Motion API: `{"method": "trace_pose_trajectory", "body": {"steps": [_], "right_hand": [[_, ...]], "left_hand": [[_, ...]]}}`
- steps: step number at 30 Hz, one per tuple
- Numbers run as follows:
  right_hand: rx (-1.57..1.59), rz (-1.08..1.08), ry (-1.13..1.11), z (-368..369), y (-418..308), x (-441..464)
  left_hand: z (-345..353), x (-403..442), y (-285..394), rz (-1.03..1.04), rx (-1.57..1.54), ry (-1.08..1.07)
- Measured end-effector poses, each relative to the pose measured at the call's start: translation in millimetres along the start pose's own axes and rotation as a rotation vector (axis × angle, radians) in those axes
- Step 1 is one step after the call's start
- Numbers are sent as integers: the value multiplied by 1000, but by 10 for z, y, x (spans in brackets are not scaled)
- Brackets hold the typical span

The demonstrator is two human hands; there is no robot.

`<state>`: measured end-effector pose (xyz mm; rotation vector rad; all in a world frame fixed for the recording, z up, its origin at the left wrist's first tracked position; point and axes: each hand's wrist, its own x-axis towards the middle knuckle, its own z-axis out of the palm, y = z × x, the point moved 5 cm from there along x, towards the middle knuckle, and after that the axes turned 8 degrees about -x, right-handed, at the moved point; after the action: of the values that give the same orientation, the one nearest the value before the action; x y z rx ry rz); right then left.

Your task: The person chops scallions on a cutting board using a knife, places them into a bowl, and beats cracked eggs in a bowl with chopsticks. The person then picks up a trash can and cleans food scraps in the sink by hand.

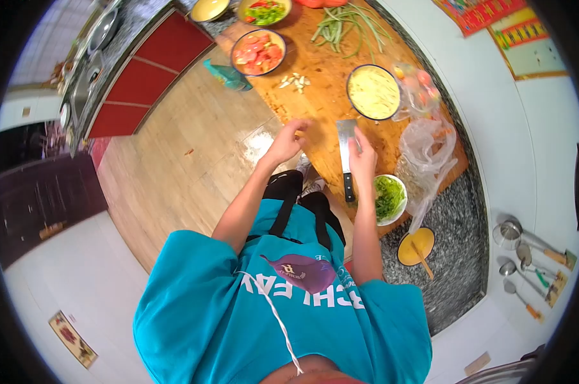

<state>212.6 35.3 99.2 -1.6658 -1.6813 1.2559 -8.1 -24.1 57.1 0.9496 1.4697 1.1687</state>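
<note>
A cleaver (346, 150) with a black handle lies on the wooden worktop, its blade pointing away from me. My right hand (363, 153) is just right of the blade, fingers apart and slightly bent, and I cannot tell if it touches the steel. Over the worktop's left edge, my left hand (287, 139) has loosely bent fingers, with nothing seen in them. Peeled garlic cloves (295, 82) lie farther up the wood. Beside my right forearm stands a white bowl of chopped greens (388, 197). Beyond the blade is a bowl of pale yellow shreds (373, 92).
At the far end are a bowl of cut tomatoes (259, 53), a bowl of red and green peppers (264, 11) and long green beans (349, 29). Plastic bags (427, 153) line the right side. A yellow dish (415, 247) with chopsticks sits on the granite counter (456, 269).
</note>
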Motion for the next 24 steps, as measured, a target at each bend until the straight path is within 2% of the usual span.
{"method": "trace_pose_trajectory", "body": {"steps": [1, 3, 4, 6, 7, 9, 10, 12, 13, 15, 17, 19, 20, 21, 22, 23, 24], "right_hand": [[-345, -156, -21, 103, 35, 51], [88, -198, 47, 210, -17, 29], [76, -220, 20, 271, -231, -36], [666, -145, -204, 540, -600, -162], [657, -155, -228, 754, -676, -187], [1162, 247, -554, 1395, -651, -271], [1149, 247, -571, 1602, -673, -314], [897, 151, -543, 1957, -730, -378], [888, 147, -554, 2121, -785, -385], [721, 137, -561, 2460, -932, -389], [700, 103, -545, 2821, -1190, -353], [445, -136, -485, 3120, -1352, -233], [380, -252, -408, 3191, -1492, -165], [562, -154, -411, 3261, -1650, -154], [684, -60, -483, 3360, -1787, -129], [804, 36, -551, 3472, -1894, -93], [795, 81, -644, 3695, -1838, -33]], "left_hand": [[-75, -120, 32, 12, 208, -95], [-229, -318, 111, -56, 242, -104], [-312, -414, 152, -101, 124, -3], [-461, -483, 14, -122, -124, 137], [-480, -507, 35, -116, -133, 162], [-470, -564, 38, -144, -672, 131], [-621, -575, 0, -100, -402, 129], [-939, -641, -73, -144, -309, 183], [-1115, -681, -82, -194, -209, 222], [-1482, -694, -185, -147, -226, 296], [-2003, -747, -114, -162, 69, 395], [-2545, -795, -157, -118, 63, 410], [-2953, -856, -135, -177, 149, 538], [-3353, -925, -111, -236, 241, 666], [-3660, -967, -193, -238, 236, 674], [-3949, -997, -261, -117, 196, 724], [-4161, -1028, -315, 6, 155, 766]]}}
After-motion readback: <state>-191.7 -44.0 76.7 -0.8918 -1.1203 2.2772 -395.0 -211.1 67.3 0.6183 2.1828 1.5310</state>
